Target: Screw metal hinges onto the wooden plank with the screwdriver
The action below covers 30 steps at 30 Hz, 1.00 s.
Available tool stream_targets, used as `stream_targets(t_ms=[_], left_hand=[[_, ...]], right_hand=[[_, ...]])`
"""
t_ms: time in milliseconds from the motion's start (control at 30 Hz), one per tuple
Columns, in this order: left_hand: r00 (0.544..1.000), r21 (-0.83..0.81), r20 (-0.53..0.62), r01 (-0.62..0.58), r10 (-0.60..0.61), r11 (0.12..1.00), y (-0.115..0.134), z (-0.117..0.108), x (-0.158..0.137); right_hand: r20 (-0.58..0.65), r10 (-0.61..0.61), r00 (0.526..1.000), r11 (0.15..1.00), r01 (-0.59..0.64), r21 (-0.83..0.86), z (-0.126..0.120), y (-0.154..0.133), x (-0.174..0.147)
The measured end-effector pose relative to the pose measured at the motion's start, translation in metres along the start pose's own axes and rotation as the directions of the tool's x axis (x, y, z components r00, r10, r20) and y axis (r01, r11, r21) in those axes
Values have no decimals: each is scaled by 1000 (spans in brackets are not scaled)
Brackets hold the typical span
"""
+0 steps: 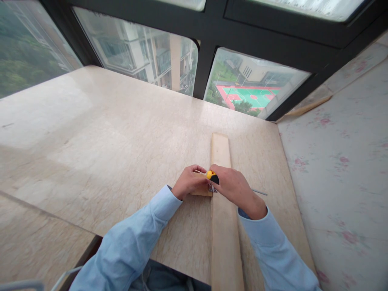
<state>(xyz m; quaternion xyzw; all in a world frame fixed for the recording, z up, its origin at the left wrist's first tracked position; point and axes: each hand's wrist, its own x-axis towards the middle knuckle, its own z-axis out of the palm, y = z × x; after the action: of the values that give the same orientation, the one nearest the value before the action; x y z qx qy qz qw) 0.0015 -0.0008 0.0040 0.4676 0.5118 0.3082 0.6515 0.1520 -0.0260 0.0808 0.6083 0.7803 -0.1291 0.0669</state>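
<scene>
A long pale wooden board [226, 238] lies lengthwise in front of me on the stone-like surface. A short wooden piece [201, 192] butts against its left side, with my left hand [191, 180] closed on it. A small metal hinge or bracket [212, 188] sits where the two pieces meet. My right hand [235, 186] rests over the board and grips the yellow and black handle of a screwdriver [213, 176] above that metal part. The screwdriver's tip is hidden. To the right of my right wrist a thin metal rod [260, 192] shows, its other end covered by the hand.
The pale stone-patterned surface [121, 141] runs up to dark window frames [209, 48]. A wall with flowered paper [336, 169] bounds the right side. A dark edge and a light-coloured tube or cable [66, 275] are at lower left.
</scene>
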Motion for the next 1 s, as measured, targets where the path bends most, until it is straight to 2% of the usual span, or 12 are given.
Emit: stream_targets(t_ms=[267,467,633,1000], left_hand=[[999,62,31,8,-10,998,0,-2,-2],[997,3,71,35,-35,999,-5,-3,0],[997,-28,78,29,-27,999,-6,-2,0],[1000,26,28,0,-1,1000,-3,-1,1]], right_hand=[[-18,-76,997,991,77,111,0,9,-1],[-13,70,997,990,-68,120,0,10,0],[1,101,995,992,-101,70,3,6,2],[-11,-46,999,998,46,41,-1,4,-1]])
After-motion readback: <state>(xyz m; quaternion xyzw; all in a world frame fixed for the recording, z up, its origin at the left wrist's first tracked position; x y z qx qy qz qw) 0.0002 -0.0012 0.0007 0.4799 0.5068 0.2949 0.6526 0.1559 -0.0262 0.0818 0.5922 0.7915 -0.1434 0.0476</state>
